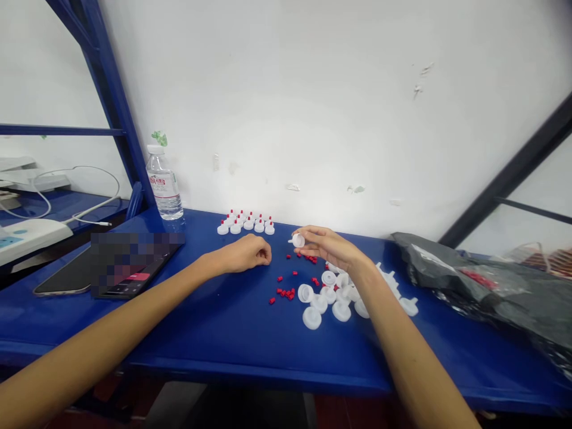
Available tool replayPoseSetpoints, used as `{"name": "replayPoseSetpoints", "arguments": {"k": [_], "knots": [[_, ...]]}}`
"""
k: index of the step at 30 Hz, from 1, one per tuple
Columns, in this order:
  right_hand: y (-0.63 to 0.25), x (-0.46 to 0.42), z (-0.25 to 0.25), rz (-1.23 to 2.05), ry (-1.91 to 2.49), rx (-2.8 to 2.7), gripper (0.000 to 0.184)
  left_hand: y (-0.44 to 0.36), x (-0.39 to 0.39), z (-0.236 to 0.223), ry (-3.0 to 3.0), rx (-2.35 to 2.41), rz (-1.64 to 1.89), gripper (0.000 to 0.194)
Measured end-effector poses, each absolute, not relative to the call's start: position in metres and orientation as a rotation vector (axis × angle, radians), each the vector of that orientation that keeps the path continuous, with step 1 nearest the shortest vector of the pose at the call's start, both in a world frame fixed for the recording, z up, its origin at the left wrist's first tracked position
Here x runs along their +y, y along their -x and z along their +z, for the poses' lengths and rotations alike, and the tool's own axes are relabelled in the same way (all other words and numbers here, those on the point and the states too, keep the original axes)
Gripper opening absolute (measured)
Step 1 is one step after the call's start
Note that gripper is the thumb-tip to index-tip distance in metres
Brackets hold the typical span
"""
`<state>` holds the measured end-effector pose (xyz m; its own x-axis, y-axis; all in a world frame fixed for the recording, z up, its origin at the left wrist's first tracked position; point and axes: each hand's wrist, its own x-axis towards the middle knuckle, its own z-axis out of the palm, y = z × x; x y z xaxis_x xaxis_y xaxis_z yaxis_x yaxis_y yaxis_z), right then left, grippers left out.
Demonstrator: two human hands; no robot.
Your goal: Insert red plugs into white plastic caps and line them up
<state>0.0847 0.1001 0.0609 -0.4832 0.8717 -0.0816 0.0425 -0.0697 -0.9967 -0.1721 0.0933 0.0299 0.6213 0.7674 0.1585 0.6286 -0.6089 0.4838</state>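
Note:
Between the thumb and fingers of my right hand (328, 244) is a white nozzle cap (298, 240), tilted so its spout points left and its open underside faces me. My left hand (248, 253) is closed just to the left, with fingers curled; whatever they hold, if anything, is hidden. Small red tips (286, 293) lie scattered on the table between and below the hands. Under my right wrist is a loose pile of white nozzle caps (341, 311), some upside down. Behind my left hand stand rows of white caps with red tips on top (235, 228).
The blue table (214, 333) meets a white wall. At left are a water bottle (165, 190), a phone (67, 277), a dark tablet-like device (129, 277) and a white power strip (36, 238). A grey plastic bag (482, 280) lies at right, beside blue frame posts.

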Motion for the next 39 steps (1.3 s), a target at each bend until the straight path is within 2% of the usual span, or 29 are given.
{"name": "replayPoseSetpoints", "arguments": {"k": [5,13,17,24,39], "knots": [[-0.086,0.101,0.059,1.724,0.955,-1.533,0.016,0.165,0.091,0.031,-2.202,1.158,0.703,0.017],[-0.084,0.095,0.064,1.733,0.98,-1.644,0.03,0.157,0.086,0.032,-1.489,1.029,0.945,0.03],[-0.082,0.09,0.068,1.717,0.935,-1.676,0.031,0.155,0.082,0.034,-1.223,0.958,1.016,0.035],[-0.082,0.092,0.066,1.693,0.902,-1.675,0.027,0.154,0.079,0.039,-1.184,0.963,1.061,0.036],[-0.077,0.087,0.07,1.618,0.944,-1.707,0.031,0.149,0.077,0.035,-1.297,0.928,1.133,0.039]]}}
